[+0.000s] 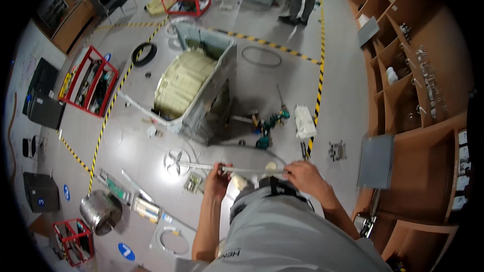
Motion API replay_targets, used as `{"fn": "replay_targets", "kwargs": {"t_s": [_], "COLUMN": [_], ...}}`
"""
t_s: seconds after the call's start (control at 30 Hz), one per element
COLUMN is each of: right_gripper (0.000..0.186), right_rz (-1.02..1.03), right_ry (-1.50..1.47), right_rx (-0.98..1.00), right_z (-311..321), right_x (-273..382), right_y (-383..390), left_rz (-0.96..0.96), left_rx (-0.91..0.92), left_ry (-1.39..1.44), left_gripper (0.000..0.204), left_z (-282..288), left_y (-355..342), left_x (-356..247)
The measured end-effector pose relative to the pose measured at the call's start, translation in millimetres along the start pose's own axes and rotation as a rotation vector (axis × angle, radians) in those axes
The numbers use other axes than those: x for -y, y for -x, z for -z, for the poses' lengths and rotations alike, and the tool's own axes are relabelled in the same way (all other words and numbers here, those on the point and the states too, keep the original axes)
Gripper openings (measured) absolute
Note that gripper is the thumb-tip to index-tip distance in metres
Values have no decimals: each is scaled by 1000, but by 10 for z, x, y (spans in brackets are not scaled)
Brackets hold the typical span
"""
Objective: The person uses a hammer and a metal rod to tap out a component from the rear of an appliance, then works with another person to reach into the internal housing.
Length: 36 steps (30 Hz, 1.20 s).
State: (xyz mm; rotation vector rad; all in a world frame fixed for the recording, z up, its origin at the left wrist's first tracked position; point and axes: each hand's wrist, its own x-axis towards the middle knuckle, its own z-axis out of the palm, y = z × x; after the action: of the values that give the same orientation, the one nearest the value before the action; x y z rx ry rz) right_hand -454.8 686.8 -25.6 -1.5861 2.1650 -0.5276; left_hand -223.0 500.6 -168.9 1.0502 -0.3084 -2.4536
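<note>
1. The left grip (216,183) is closed around a long thin strip (256,171), partway along it.
2. The right grip (305,177) appears to pinch the strip near its right end.
3. The strip lies crosswise in front of the person's waist, above the floor (343,88); an open grey cabinet (212,86) stands farther ahead.
4. The step in hand seems to be handling the strip two-handed.
5. The next move probably calls for both grips shifting together, steadying its free left end.

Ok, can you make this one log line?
Left hand: grips thin pale rod | Right hand: holds rod's right end | Ahead: grey casing, cream tub inside
</note>
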Motion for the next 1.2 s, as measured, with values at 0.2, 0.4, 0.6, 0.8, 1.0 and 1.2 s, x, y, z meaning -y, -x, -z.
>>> {"fn": "replay_targets", "kwargs": {"t_s": [0.2, 0.4, 0.6, 0.8, 1.0, 1.2], "right_gripper": [20, 23, 28, 32, 31, 32], "right_rz": [-82, -174, -246, -369, -565, -561], "right_ry": [-38, -141, -268, -435, -578, -334], "right_rx": [141, 228, 272, 426, 456, 677], "right_z": [-26, -169, -244, -453, -1003, -2545], "right_x": [-5, -172, -564, -1248, -2256, -3731], "right_y": [39, 219, 341, 250, 155, -239], "left_rz": [15, 103, 252, 326, 381, 328], "left_rx": [9, -4, 10, -197, -258, -249], "left_ry": [-21, 44, 26, -237, -340, -400], "left_gripper": [21, 30, 46, 50, 47, 46], "left_z": [-38, -211, -460, -681, -278, 620], "left_y": [14, 26, -325, -1001, -2148, -3671], "left_x": [44, 327, 716, 1068, 1572, 2015]}}
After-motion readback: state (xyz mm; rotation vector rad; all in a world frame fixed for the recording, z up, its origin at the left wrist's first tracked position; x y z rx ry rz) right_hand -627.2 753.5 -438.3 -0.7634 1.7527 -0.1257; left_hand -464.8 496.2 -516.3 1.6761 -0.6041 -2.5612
